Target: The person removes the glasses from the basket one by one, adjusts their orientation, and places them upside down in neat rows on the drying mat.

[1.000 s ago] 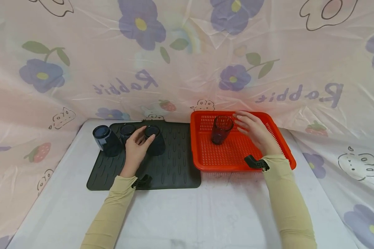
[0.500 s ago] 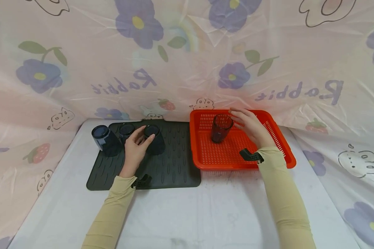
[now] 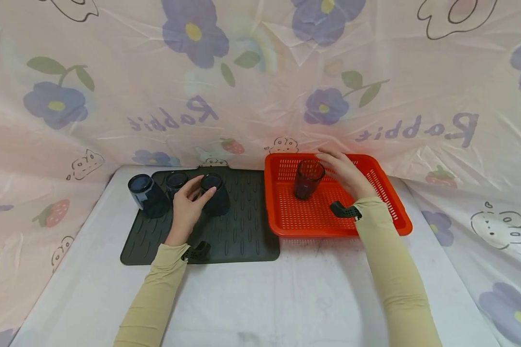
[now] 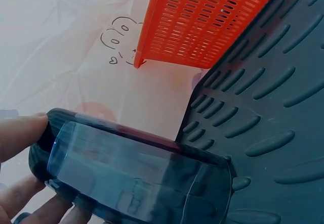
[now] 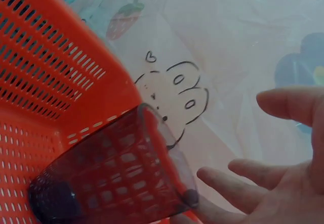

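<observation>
My left hand (image 3: 187, 212) grips an upside-down dark glass (image 3: 217, 200) on the black drying mat (image 3: 243, 236). In the left wrist view, the thumb and fingers lie round the base end of this dark tumbler (image 4: 131, 173). Left of it stand two more dark glasses, one (image 3: 176, 180) partly behind the hand and one (image 3: 151, 200) at the mat's left edge. An upright glass (image 3: 306, 185) stands in the red basket (image 3: 304, 224). My right hand (image 3: 345, 174) has its fingers spread at that glass's right side; in the right wrist view, a fingertip (image 5: 190, 197) is right at the rim.
The red basket sits at the right end of the mat, its perforated wall (image 4: 192, 21) rising beside it. White covering (image 3: 260, 299) lies on the table in front. A patterned sheet (image 3: 260, 96) hangs behind and at both sides.
My right hand has moved left, bringing its fingers closer to the glass in the basket. The left hand keeps its hold on the dark glass, nearly still.
</observation>
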A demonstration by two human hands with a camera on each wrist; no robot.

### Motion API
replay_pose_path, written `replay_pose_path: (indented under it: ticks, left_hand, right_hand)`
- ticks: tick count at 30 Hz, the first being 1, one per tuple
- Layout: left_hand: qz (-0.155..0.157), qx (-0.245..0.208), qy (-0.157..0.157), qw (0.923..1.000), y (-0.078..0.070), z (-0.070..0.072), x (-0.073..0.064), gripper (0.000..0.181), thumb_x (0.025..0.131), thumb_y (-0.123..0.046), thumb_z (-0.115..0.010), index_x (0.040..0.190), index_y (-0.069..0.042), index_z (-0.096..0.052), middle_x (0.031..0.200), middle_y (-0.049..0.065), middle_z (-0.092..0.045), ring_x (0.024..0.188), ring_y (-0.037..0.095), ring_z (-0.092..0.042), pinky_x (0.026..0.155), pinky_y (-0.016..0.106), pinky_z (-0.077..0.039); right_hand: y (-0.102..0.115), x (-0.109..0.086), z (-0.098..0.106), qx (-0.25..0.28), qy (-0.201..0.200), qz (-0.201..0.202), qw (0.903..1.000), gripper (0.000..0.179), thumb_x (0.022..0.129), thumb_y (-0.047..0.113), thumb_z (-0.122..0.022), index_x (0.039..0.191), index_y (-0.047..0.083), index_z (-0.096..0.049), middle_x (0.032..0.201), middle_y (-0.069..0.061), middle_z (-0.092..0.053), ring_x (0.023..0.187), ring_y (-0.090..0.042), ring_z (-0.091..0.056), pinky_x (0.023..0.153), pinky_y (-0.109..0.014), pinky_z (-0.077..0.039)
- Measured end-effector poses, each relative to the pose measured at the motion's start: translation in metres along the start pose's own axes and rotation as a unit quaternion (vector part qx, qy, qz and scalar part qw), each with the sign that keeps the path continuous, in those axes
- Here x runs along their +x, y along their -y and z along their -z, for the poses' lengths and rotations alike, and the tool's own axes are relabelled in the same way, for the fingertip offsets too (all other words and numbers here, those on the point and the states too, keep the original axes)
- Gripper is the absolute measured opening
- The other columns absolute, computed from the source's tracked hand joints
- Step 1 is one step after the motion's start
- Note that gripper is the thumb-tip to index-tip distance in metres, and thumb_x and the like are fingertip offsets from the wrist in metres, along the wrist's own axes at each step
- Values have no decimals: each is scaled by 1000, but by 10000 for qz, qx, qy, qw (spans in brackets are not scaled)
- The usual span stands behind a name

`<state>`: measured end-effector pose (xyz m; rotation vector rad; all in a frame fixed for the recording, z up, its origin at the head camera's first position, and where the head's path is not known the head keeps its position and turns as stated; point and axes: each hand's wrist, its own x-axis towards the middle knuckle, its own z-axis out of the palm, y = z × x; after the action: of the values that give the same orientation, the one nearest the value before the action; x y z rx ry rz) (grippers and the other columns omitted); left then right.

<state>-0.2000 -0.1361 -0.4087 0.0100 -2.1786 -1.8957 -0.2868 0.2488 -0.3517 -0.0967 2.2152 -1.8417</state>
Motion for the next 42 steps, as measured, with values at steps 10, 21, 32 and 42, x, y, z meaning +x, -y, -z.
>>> replay_pose_path:
  ticks: [10, 21, 32, 42]
  left_hand:
    - [191, -26, -15, 9998, -2, -1, 1, 53, 87, -10, -72, 135, 0, -52, 135, 20, -50, 126, 33, -46, 105, 45, -37]
    - [236, -53, -10, 9997, -2, -2, 1, 53, 87, -9, -71, 135, -1, -52, 135, 20, -50, 128, 33, -45, 105, 43, -37]
    - [262, -15, -43, 9996, -1, -1, 1, 52, 87, -11, -72, 135, -2, -53, 135, 18, -51, 127, 31, -46, 104, 42, -39]
    - [229, 0, -23, 9997, -1, -2, 1, 52, 87, -11, -72, 134, -1, -53, 136, 18, -50, 127, 32, -46, 104, 44, -38]
  right_hand:
    - [-8, 10, -4, -543, 188, -125, 9983, 69, 97, 34, -58, 152, 11, -24, 154, -10, -24, 141, -27, -20, 113, -51, -16]
    - [-21, 15, -4, -1431, 487, 67, 9885, 84, 81, 10, -78, 150, 11, -30, 150, -11, -30, 137, -30, -26, 108, -52, -29]
    - [-22, 16, -7, -1465, 486, -54, 9880, 84, 81, 3, -77, 149, 11, -30, 144, -13, -38, 132, -32, -35, 105, -52, -34]
    - [-19, 9, -6, -1822, 384, -55, 9825, 81, 79, 11, -80, 146, 12, -34, 143, -13, -39, 133, -34, -33, 105, -53, -33]
